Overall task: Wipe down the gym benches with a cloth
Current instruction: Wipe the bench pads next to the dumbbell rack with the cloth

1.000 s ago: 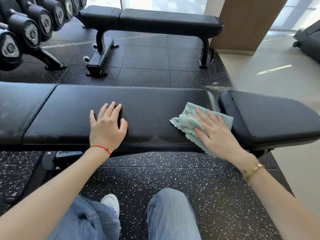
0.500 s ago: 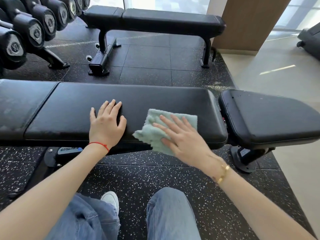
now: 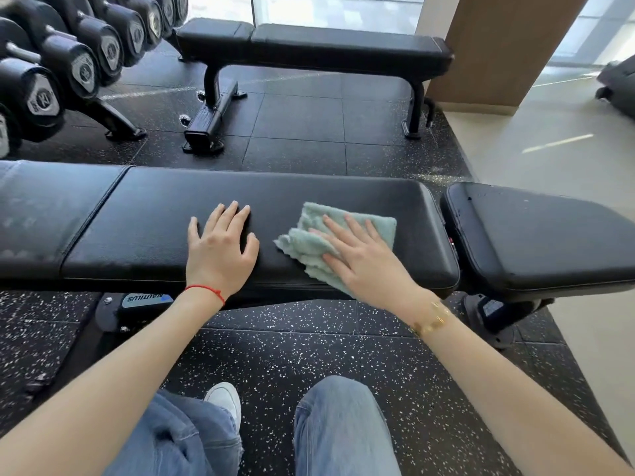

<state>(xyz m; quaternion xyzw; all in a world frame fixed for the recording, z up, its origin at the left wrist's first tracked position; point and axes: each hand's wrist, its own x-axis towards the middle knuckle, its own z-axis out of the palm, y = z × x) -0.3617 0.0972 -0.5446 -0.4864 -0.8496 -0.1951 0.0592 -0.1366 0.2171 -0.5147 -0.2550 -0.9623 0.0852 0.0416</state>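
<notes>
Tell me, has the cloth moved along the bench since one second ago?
Yes. The cloth under the right hand has slid left along the long pad, away from the gap beside the seat pad, towards the resting left hand.

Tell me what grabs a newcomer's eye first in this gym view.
The pale green cloth stands out on the black bench in the middle, pressed flat under the right hand; the left hand rests beside it on the pad. A dumbbell rack fills the upper left, with a second bench behind.

head view, downward (close) over bench (image 3: 261, 201)
</notes>
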